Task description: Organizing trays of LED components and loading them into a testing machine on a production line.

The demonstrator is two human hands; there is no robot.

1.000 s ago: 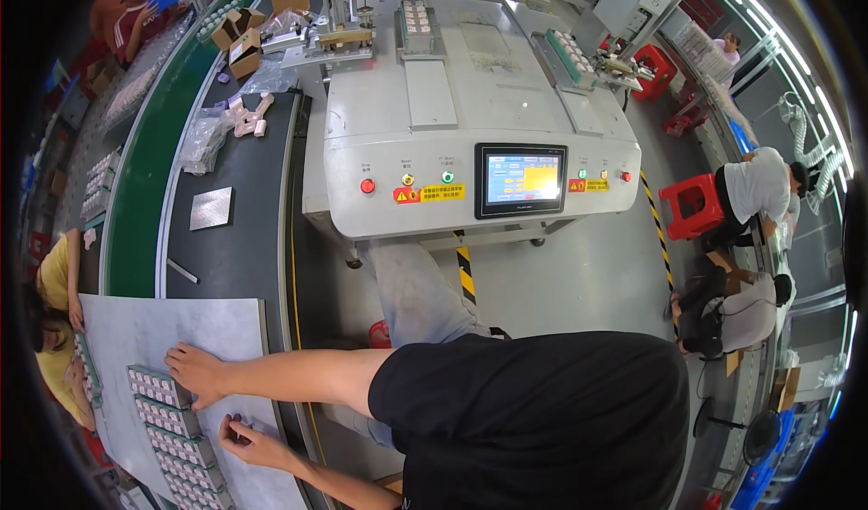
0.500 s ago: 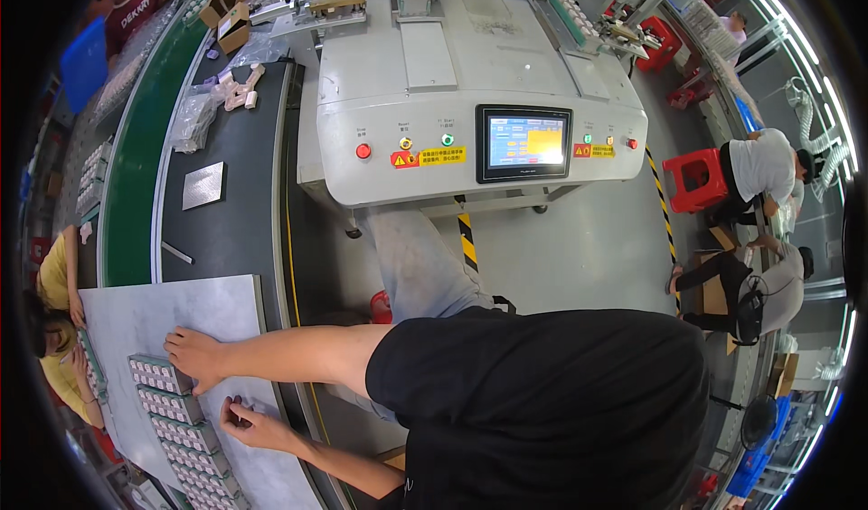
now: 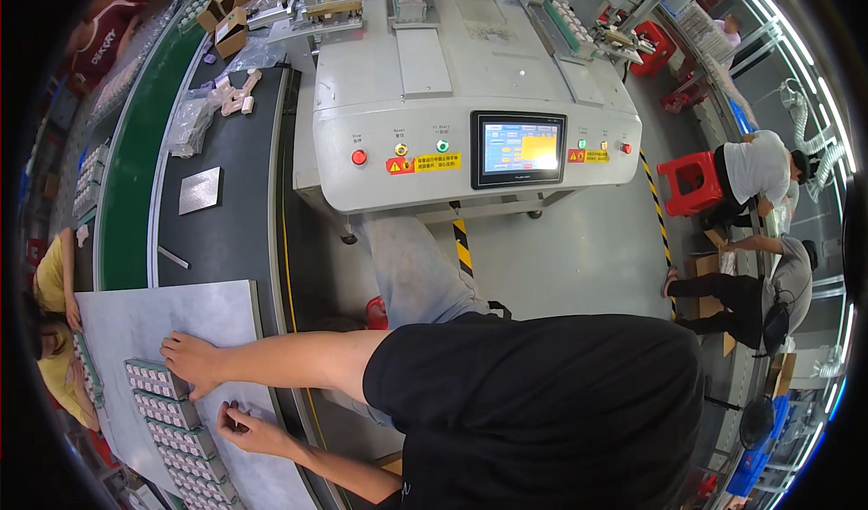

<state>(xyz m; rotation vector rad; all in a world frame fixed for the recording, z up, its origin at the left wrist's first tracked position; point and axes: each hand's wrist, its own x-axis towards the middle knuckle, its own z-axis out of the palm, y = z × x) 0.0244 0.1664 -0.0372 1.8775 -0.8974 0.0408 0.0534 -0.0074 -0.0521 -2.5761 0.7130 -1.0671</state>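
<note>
A row of grey trays filled with several small parts lies on a pale grey board at the lower left. My right hand reaches across to the left and rests flat, fingers spread, on the edge of the topmost tray. Just below it, beside the second tray, my left hand has its fingers curled around what looks like a small dark part. My black shirt fills the lower middle of the view.
A big grey machine with a touch screen and coloured buttons stands ahead. A dark conveyor with a metal plate runs past the board. People in yellow sit at left; others crouch by a red stool.
Both hands stay on the trays in nearly the same place. The view has tipped slightly, so the machine sits lower in the picture.
</note>
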